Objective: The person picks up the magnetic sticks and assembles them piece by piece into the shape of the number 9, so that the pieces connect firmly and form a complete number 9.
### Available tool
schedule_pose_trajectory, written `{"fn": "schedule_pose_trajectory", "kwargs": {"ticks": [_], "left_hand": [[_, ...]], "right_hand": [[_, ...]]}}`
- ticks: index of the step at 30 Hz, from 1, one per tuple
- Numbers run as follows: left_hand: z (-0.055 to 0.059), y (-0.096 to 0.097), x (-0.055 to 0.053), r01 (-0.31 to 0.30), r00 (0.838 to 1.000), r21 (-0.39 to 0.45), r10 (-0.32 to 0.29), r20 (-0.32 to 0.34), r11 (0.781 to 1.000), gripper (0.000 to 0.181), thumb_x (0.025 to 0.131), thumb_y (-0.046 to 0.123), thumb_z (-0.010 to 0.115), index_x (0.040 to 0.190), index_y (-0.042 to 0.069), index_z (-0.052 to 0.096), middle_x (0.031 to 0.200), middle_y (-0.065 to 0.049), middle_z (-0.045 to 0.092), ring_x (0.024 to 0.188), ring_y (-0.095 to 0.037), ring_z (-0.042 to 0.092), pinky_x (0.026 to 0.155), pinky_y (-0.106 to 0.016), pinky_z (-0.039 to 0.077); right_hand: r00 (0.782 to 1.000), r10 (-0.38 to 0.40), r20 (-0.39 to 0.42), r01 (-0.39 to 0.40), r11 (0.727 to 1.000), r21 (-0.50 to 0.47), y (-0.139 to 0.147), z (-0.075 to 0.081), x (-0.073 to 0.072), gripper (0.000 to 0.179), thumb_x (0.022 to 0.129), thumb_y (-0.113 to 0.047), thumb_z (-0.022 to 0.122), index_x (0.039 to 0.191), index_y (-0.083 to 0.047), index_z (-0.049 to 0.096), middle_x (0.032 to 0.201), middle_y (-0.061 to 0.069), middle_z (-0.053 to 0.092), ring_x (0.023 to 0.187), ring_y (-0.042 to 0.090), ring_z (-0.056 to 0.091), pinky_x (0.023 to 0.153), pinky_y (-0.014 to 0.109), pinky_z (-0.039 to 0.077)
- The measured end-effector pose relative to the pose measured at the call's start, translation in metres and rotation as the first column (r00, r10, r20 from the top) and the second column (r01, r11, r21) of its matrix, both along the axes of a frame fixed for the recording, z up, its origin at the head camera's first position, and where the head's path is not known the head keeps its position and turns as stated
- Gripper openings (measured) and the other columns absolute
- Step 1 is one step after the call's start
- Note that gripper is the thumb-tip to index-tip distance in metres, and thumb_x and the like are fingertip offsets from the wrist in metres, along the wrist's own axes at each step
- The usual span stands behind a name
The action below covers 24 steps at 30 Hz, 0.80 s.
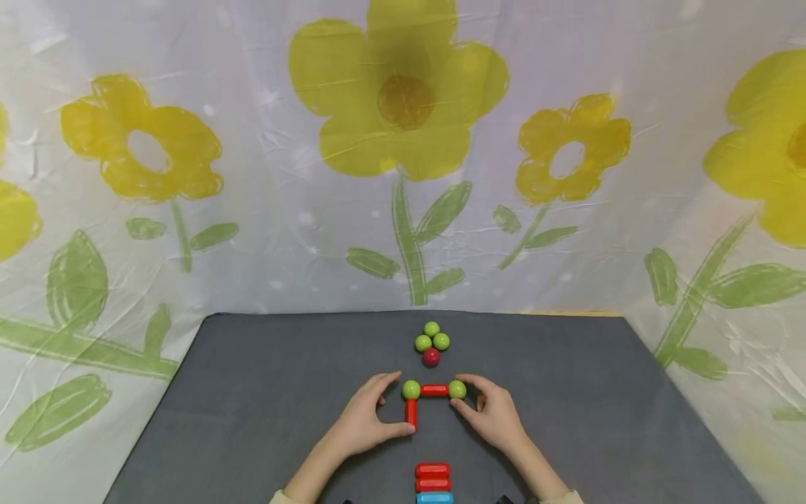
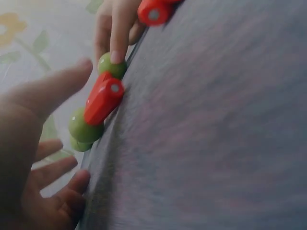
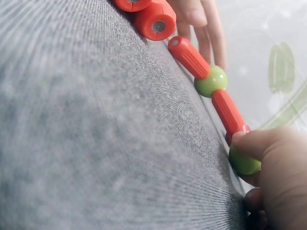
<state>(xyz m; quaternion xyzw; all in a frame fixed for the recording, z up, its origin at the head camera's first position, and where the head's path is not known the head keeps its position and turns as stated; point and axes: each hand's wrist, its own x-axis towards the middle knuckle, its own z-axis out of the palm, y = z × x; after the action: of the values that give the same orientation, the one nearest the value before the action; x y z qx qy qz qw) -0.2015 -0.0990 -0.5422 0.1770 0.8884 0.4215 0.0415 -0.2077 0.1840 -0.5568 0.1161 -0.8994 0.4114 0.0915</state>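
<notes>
Two green balls and two red rods with metal ends form a right-angled piece on the dark cloth. One red rod [image 1: 434, 390] lies crosswise between the left green ball [image 1: 411, 390] and the right green ball [image 1: 457, 389]. From the left ball the second red rod [image 1: 411, 413] points towards the person. My right hand [image 1: 494, 413] pinches the right ball between thumb and fingers. Around the left corner my left hand [image 1: 365, 420] is spread, its thumb by the second rod's near end; in the left wrist view thumb and fingers stand apart from the piece.
Behind the piece sit three green balls [image 1: 431, 328] and a red ball [image 1: 431, 357], clustered together. Nearer the person, two loose red rods [image 1: 432, 470] and a blue rod [image 1: 434, 498] lie in a row. A flower-printed curtain [image 1: 264, 210] borders the dark table [image 1: 252, 392].
</notes>
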Motion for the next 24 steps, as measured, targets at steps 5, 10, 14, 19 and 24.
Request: {"fn": "schedule_pose_trajectory", "kwargs": {"ticks": [5, 10, 14, 19, 24], "left_hand": [[-0.004, 0.002, -0.014, 0.066, 0.998, 0.001, -0.066, 0.013, 0.998, 0.091, 0.082, 0.054, 0.089, 0.158, 0.020, 0.052, 0.150, -0.003, 0.056, 0.101, -0.015, 0.053, 0.083, -0.036, 0.047], [-0.007, 0.004, -0.019, 0.094, 0.995, -0.008, -0.095, -0.031, 0.995, 0.084, 0.084, 0.053, 0.088, 0.156, 0.024, 0.056, 0.147, 0.001, 0.059, 0.100, -0.012, 0.054, 0.084, -0.036, 0.047], [-0.008, 0.004, -0.019, 0.111, 0.991, -0.025, -0.112, -0.073, 0.994, 0.083, 0.083, 0.054, 0.089, 0.154, 0.024, 0.058, 0.147, 0.003, 0.061, 0.103, -0.011, 0.055, 0.089, -0.038, 0.049], [-0.009, 0.002, -0.018, 0.125, 0.987, -0.041, -0.129, -0.095, 0.991, 0.085, 0.082, 0.056, 0.089, 0.155, 0.025, 0.057, 0.148, 0.005, 0.060, 0.107, -0.011, 0.055, 0.092, -0.038, 0.050], [-0.014, 0.000, -0.016, 0.142, 0.986, -0.026, -0.144, -0.079, 0.990, 0.084, 0.084, 0.056, 0.087, 0.156, 0.027, 0.056, 0.149, 0.006, 0.060, 0.108, -0.010, 0.056, 0.091, -0.035, 0.051]], "right_hand": [[1.000, 0.019, 0.008, -0.019, 1.000, -0.010, 0.000, 0.001, 0.001, 0.042, 0.089, -0.020, 0.089, 0.130, -0.016, 0.077, 0.072, -0.010, 0.054, 0.043, 0.001, 0.036, 0.046, 0.022, 0.033], [0.999, 0.007, -0.033, -0.007, 1.000, -0.007, 0.000, 0.001, 0.001, 0.042, 0.089, -0.020, 0.088, 0.129, -0.015, 0.077, 0.071, -0.011, 0.053, 0.043, 0.000, 0.034, 0.044, 0.022, 0.033], [0.998, 0.003, -0.069, -0.004, 1.000, -0.017, -0.001, 0.001, 0.001, 0.042, 0.088, -0.019, 0.089, 0.128, -0.014, 0.077, 0.076, -0.010, 0.059, 0.044, -0.001, 0.034, 0.043, 0.023, 0.033], [0.998, 0.015, -0.056, -0.016, 1.000, -0.016, -0.001, 0.000, -0.001, 0.043, 0.088, -0.020, 0.089, 0.129, -0.015, 0.077, 0.077, -0.010, 0.060, 0.044, -0.001, 0.035, 0.044, 0.022, 0.033], [0.999, 0.018, -0.030, -0.018, 1.000, -0.001, 0.000, -0.002, 0.000, 0.042, 0.089, -0.021, 0.088, 0.129, -0.016, 0.077, 0.071, -0.011, 0.053, 0.044, 0.000, 0.036, 0.044, 0.022, 0.032]]}}
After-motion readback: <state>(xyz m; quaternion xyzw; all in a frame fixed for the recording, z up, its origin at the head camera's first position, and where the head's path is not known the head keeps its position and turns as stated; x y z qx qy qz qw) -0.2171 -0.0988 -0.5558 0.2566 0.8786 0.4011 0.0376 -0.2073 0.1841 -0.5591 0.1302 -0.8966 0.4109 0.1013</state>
